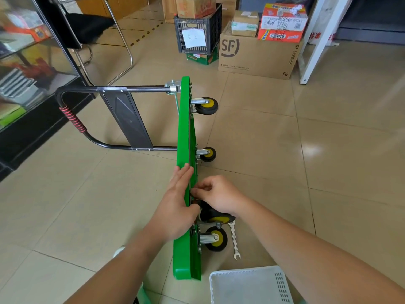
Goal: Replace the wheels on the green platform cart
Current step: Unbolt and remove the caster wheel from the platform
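1. A white plastic basket (249, 286) sits on the floor tiles just below my right forearm.
2. The green cart (184, 128) stands on its long edge in front of me, with its handle (72, 119) lying out to the left and its underside facing right.
3. My left hand (175, 207) lies flat against the cart's top face, fingers straight and close together, pressing on it.
4. My right hand (217, 194) is at the underside, fingertips bunched and curled in a narrow pinch. I cannot tell what they grip, as it is hidden.
5. Just under that hand a black and yellow wheel (215, 216) sticks out, with another wheel (215, 238) nearer me.
6. Two more wheels, one at the middle (208, 154) and one at the far end (207, 105), are on the same side.
7. A wrench (234, 240) lies on the floor just beside the near wheels.
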`<state>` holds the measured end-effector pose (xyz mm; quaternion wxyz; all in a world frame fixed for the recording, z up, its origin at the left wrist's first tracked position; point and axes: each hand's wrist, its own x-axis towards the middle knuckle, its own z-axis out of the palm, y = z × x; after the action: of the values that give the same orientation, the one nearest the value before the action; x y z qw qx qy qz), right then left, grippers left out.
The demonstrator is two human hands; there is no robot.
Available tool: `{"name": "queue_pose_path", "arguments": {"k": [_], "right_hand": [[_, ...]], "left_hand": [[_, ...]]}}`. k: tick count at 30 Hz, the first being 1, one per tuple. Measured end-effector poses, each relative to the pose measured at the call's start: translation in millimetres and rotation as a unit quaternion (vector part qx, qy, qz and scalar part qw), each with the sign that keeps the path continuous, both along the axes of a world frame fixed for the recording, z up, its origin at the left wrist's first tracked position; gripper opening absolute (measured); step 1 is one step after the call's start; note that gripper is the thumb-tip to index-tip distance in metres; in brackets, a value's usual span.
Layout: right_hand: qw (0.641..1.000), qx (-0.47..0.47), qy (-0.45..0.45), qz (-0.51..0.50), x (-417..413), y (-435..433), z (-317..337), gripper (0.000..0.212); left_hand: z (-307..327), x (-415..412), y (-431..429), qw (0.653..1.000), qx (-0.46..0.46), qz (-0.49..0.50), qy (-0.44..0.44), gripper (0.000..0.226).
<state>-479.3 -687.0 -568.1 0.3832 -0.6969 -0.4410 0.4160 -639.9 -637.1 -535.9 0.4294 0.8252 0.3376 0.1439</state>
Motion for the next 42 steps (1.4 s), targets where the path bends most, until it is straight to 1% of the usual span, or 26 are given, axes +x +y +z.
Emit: {"name": "queue_pose_path", "arguments": {"k": [1,4,5,7,8,11,13,14,17,19,20,22,24,28,30,31,33,35,37,38,40,42], "right_hand": [[1.0,0.003,0.005,-0.001,-0.4,0.3,0.1,0.004],[0.998,-0.003,0.063,-0.019,-0.7,0.8,-0.8,0.018],[0.997,-0.004,0.07,-0.023,-0.6,1.0,-1.7,0.016],[0.998,-0.002,0.063,-0.022,0.0,1.3,-4.4,0.004],[0.998,0.002,0.06,-0.023,0.2,1.0,-4.9,0.001],[0.996,0.003,0.089,-0.033,0.2,0.4,-5.1,0.012],[0.994,-0.001,0.106,-0.037,0.6,0.1,-4.5,0.009],[0.995,-0.002,0.098,-0.034,1.1,0.1,-4.8,0.005],[0.996,0.002,0.085,-0.031,1.6,0.2,-5.0,0.003],[0.995,0.004,0.096,-0.033,1.8,0.6,-5.4,0.012],[0.994,0.002,0.106,-0.036,1.7,0.5,-4.9,0.011],[0.994,-0.005,0.102,-0.032,2.1,0.2,-4.9,0.004],[0.997,-0.002,0.078,-0.025,1.7,0.3,-6.1,0.01],[0.994,0.007,0.101,-0.029,2.7,0.8,-6.6,0.012],[0.994,0.0,0.104,-0.028,2.7,0.1,-4.8,0.006],[0.995,-0.002,0.092,-0.025,3.1,-0.1,-5.4,0.003],[0.998,0.004,0.065,-0.021,2.5,-0.5,-5.2,0.006],[0.997,0.007,0.079,-0.025,2.5,-0.3,-5.9,0.005],[0.995,0.008,0.095,-0.028,2.2,0.0,-6.8,0.014],[0.995,0.003,0.095,-0.03,1.9,0.2,-7.6,0.014],[0.996,-0.006,0.08,-0.025,1.9,0.8,-9.0,0.006],[0.998,0.001,0.063,-0.019,1.2,1.0,-7.7,0.006]], "left_hand": [[0.0,0.1,0.1,1.0,0.001,0.0,0.0,0.093],[-0.5,-0.3,0.3,1.0,0.003,-0.001,0.0,0.092],[-0.6,-0.5,0.3,1.0,0.003,-0.002,0.0,0.092],[-0.8,-0.7,0.3,1.0,0.005,-0.003,0.0,0.092],[-1.0,-0.6,0.2,1.0,0.005,-0.003,0.0,0.092],[-1.1,-0.6,0.1,1.0,0.002,-0.003,-0.003,0.091],[-1.4,-0.5,0.2,1.0,0.0,-0.004,-0.004,0.091],[-1.5,-0.3,0.2,1.0,0.0,-0.004,-0.004,0.091],[-1.3,0.2,0.4,1.0,0.0,-0.003,-0.002,0.092],[-1.0,0.3,0.4,1.0,0.0,-0.003,-0.001,0.092],[-1.0,0.3,0.3,1.0,0.0,-0.003,-0.002,0.092],[-0.8,0.1,0.2,1.0,-0.001,-0.003,-0.001,0.092],[-0.6,-0.1,0.0,1.0,-0.002,-0.003,-0.002,0.092],[-0.7,0.1,0.2,1.0,-0.001,-0.005,-0.003,0.09],[-0.9,0.4,0.3,1.0,-0.001,-0.005,-0.003,0.089],[-1.1,0.4,0.3,1.0,-0.002,-0.005,-0.003,0.089],[-1.7,0.5,0.5,1.0,-0.001,-0.004,-0.003,0.09],[-2.5,0.7,0.8,1.0,0.001,-0.005,-0.002,0.09],[-2.8,0.9,0.9,1.0,0.0,-0.004,-0.002,0.09],[-3.0,0.7,0.9,1.0,-0.002,-0.003,-0.002,0.09],[-3.1,0.5,0.8,1.0,-0.004,-0.002,-0.003,0.09],[-2.7,0.3,0.4,1.0,-0.005,-0.001,-0.002,0.089]]}}
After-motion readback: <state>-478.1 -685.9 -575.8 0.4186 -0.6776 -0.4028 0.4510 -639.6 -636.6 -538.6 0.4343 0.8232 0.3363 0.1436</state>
